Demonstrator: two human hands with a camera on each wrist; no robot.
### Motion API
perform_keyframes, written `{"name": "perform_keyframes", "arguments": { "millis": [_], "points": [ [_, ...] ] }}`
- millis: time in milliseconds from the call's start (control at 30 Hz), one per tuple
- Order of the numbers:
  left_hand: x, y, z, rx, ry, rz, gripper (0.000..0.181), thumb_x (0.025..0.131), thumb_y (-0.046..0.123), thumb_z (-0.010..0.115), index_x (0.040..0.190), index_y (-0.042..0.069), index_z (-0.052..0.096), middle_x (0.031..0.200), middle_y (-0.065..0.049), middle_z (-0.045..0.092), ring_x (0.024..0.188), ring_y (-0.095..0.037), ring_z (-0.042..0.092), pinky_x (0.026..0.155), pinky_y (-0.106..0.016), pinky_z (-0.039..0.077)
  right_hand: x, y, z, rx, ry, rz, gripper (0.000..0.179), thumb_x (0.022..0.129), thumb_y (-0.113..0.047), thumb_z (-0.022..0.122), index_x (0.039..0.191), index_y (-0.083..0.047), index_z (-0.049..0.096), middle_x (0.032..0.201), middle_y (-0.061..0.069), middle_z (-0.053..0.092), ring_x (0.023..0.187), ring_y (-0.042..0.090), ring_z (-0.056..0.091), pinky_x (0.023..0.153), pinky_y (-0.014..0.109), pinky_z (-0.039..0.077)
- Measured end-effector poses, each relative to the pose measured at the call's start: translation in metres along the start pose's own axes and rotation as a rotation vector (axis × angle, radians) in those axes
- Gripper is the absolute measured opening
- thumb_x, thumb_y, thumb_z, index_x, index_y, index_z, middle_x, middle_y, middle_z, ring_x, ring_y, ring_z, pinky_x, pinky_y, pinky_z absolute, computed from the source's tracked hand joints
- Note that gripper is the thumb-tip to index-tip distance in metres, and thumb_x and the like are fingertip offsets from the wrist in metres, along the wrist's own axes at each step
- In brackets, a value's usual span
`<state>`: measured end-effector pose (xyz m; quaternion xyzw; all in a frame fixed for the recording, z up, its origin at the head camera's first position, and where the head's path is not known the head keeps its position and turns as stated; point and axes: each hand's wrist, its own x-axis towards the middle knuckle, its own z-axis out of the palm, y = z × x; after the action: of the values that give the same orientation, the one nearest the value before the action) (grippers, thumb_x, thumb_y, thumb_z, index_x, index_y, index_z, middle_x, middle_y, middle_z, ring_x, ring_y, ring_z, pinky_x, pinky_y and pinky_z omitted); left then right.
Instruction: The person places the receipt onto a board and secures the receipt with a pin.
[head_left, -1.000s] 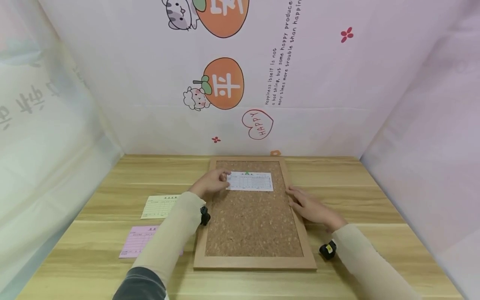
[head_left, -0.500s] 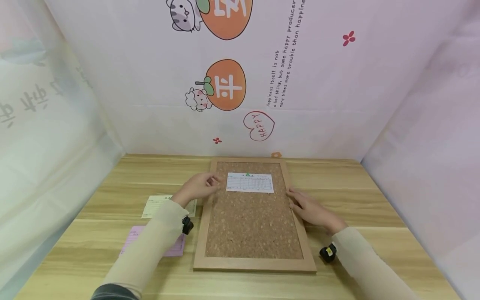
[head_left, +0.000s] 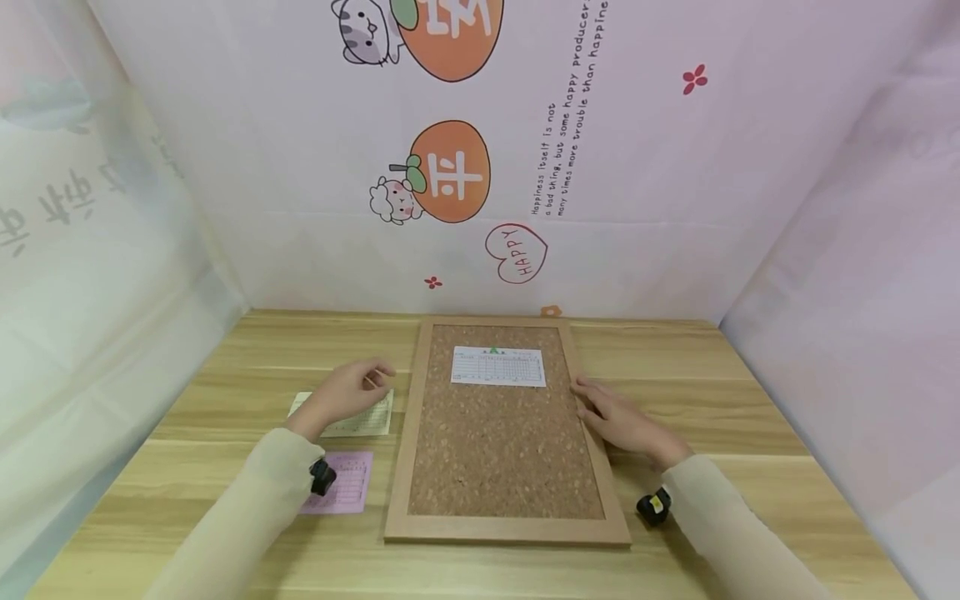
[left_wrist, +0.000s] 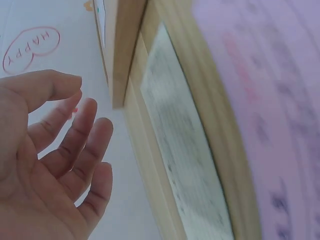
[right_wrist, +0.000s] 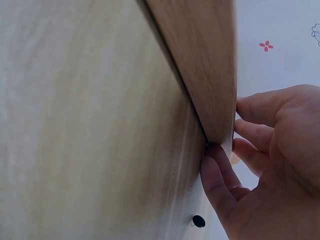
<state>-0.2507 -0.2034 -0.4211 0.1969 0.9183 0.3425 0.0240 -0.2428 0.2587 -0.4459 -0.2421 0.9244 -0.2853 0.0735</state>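
A cork board [head_left: 506, 450] in a wooden frame lies on the table, with a white printed form [head_left: 498, 368] near its far end. A small green mark or pin [head_left: 493, 350] shows at the form's top edge. My left hand [head_left: 345, 396] hovers over a pale yellow-green form [head_left: 367, 422], left of the board. Its fingers are loosely bent and hold nothing. Closer to me lies a pink form [head_left: 348, 483], partly covered by the left wrist. My right hand [head_left: 622, 421] rests its fingertips on the board's right frame edge [right_wrist: 212, 75], with relaxed fingers.
The wooden table [head_left: 720, 400] meets a white printed curtain [head_left: 622, 250] behind the board. More white cloth hangs at both sides. A small black oval thing [right_wrist: 199, 221] appears below the fingers in the right wrist view.
My left hand has let go of the white form's left edge and moved left, off the board and over the yellow-green form. The white form stays on the cork. My right hand keeps its place.
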Motion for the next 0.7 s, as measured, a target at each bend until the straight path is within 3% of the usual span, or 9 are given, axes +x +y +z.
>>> {"name": "perform_keyframes", "arguments": {
  "millis": [200,400,533,700],
  "points": [
    [-0.022,-0.018,-0.014,0.025,0.028,-0.006,0.038,0.097,0.010,0.064,0.131,-0.005,0.059,0.125,-0.024,0.060,0.113,-0.039,0.057,0.095,-0.055,0.046,0.000,0.002,0.002,-0.004,0.011,-0.002,0.051,0.107,-0.014,0.048,0.152,0.005,0.033,0.160,0.026,0.022,0.145,0.047,0.020,0.112,0.063,0.022],
    [-0.046,-0.034,-0.029,0.090,0.065,-0.059,0.047,0.095,0.017,0.069,0.135,-0.003,0.057,0.131,-0.026,0.056,0.118,-0.046,0.052,0.094,-0.062,0.044,0.000,0.000,0.001,-0.003,0.011,-0.006,0.052,0.107,-0.015,0.048,0.152,0.004,0.033,0.160,0.026,0.022,0.144,0.047,0.020,0.111,0.063,0.022],
    [-0.062,-0.043,-0.037,0.087,0.075,-0.110,0.055,0.092,0.022,0.073,0.137,-0.005,0.055,0.136,-0.031,0.052,0.121,-0.052,0.049,0.097,-0.065,0.040,0.000,-0.001,0.000,0.009,0.001,0.008,0.052,0.107,-0.015,0.047,0.153,0.004,0.032,0.161,0.025,0.021,0.145,0.047,0.019,0.112,0.063,0.021],
    [-0.073,-0.053,-0.043,0.111,0.071,-0.151,0.063,0.089,0.027,0.076,0.137,-0.008,0.053,0.138,-0.036,0.047,0.123,-0.056,0.045,0.099,-0.068,0.036,0.000,0.000,0.001,0.017,0.003,0.004,0.052,0.107,-0.013,0.047,0.153,0.005,0.032,0.160,0.026,0.020,0.145,0.047,0.018,0.112,0.063,0.021]
  ]
}}
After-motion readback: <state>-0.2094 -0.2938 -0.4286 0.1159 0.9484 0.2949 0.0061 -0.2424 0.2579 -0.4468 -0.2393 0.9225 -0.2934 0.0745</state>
